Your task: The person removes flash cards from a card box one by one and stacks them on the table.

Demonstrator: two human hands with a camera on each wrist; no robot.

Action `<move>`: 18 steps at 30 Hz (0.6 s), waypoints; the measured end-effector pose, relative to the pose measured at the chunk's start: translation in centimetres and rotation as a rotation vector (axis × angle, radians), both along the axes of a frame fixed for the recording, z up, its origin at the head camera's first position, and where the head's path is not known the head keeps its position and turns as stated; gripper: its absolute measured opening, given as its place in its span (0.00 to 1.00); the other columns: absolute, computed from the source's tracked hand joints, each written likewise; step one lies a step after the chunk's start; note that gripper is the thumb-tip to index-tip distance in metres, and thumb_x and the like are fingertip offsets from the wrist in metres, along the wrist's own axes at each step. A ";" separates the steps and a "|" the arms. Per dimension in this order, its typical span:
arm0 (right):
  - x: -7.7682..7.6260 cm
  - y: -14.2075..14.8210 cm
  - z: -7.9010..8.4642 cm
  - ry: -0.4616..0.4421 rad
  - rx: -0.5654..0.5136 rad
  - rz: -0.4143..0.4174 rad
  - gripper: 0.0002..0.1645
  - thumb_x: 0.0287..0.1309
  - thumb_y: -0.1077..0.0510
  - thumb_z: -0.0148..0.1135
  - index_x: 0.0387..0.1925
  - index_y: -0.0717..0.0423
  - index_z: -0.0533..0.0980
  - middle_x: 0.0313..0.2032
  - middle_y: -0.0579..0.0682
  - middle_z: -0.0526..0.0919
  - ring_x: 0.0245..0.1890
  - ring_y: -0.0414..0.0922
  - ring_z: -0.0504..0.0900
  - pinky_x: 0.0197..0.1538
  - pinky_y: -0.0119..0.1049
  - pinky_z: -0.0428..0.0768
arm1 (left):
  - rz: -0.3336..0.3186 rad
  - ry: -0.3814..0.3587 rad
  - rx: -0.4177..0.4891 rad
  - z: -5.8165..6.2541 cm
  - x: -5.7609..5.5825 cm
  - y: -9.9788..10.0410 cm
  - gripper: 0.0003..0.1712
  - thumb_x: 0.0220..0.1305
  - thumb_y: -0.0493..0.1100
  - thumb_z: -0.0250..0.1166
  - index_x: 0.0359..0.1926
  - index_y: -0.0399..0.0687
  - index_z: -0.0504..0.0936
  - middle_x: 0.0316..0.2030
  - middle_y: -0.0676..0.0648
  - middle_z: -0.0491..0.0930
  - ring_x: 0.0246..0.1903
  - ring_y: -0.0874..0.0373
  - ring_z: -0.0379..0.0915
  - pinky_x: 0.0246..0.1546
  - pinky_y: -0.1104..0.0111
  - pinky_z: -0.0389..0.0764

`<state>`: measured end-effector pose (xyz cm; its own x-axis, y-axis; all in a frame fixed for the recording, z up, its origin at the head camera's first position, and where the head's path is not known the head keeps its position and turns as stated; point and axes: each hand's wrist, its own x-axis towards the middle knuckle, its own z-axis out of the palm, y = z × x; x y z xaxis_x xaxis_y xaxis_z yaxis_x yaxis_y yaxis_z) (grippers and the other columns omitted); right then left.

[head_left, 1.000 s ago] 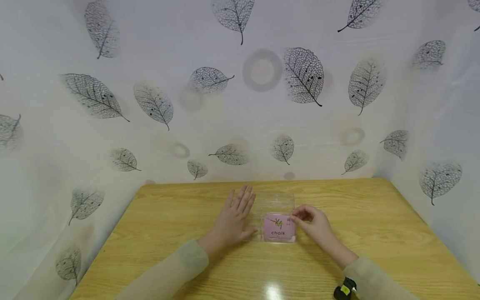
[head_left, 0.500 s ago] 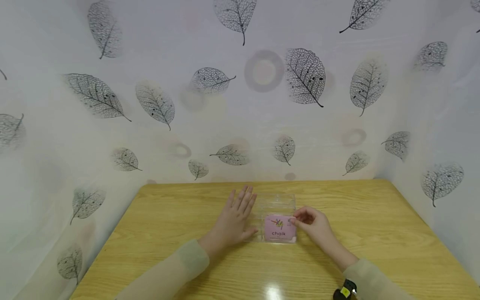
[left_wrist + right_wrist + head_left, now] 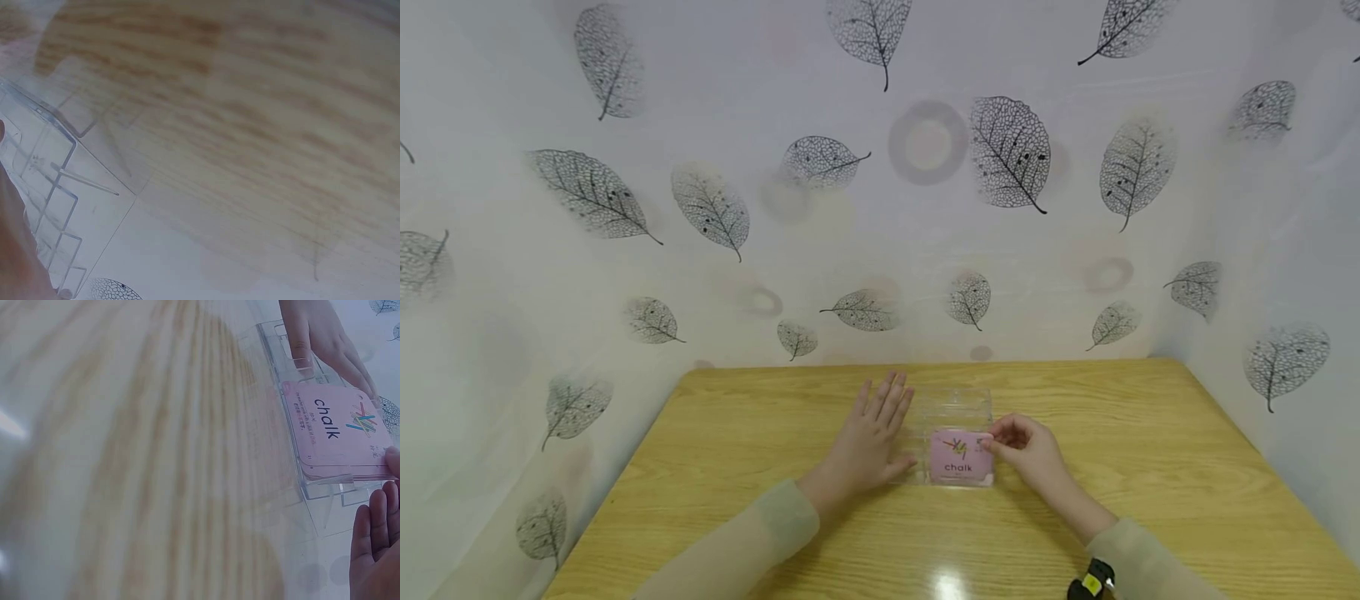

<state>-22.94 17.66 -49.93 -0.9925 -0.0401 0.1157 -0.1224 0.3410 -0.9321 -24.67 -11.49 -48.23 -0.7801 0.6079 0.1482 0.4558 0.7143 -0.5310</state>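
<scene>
A pink flashcard [image 3: 961,457] printed "chalk", with coloured sticks drawn on it, lies on top of a stack of cards. The stack sits in a clear plastic holder [image 3: 957,402], whose stepped dividers show in the left wrist view. My left hand [image 3: 868,433] rests flat over the holder's left part, fingers straight and pointing away from me. At the stack's right edge, my right hand [image 3: 1028,446] pinches the card's upper right corner, thumb on top and the other fingers curled. Several card edges [image 3: 369,476] show beneath the top one in the right wrist view.
The wooden table [image 3: 737,467] runs back to a pale curtain [image 3: 880,217] printed with dark leaves, which also closes off both sides. A black wrist device [image 3: 1090,579] with a yellow patch is by the right sleeve.
</scene>
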 end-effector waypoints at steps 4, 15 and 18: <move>-0.1 0.0 0.0 -0.002 -0.005 -0.006 0.11 0.58 0.64 0.78 0.37 0.66 0.83 0.33 0.48 0.87 0.31 0.31 0.79 0.38 0.25 0.82 | -0.002 0.007 -0.010 0.0 0.0 0.0 0.62 0.71 0.83 0.38 0.86 0.41 0.47 0.86 0.38 0.46 0.86 0.42 0.40 0.84 0.46 0.55; 0.0 0.1 0.1 -0.011 0.008 -0.020 0.09 0.62 0.63 0.75 0.39 0.65 0.84 0.36 0.52 0.89 0.32 0.29 0.79 0.40 0.23 0.82 | 0.005 -0.003 -0.007 -0.1 0.0 0.0 0.62 0.71 0.83 0.38 0.86 0.42 0.46 0.86 0.37 0.42 0.86 0.42 0.37 0.85 0.46 0.53; 0.1 0.1 0.3 -0.016 0.000 -0.021 0.09 0.63 0.62 0.75 0.39 0.65 0.85 0.38 0.53 0.89 0.33 0.29 0.80 0.41 0.23 0.82 | 0.004 -0.002 0.003 -0.1 0.0 0.0 0.62 0.71 0.83 0.39 0.86 0.42 0.45 0.86 0.37 0.41 0.86 0.42 0.37 0.85 0.46 0.53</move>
<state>-22.83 17.75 -49.60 -0.9949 -0.0189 0.0995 -0.0999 0.3436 -0.9338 -24.72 -11.50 -48.36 -0.7830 0.6040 0.1485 0.4536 0.7179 -0.5281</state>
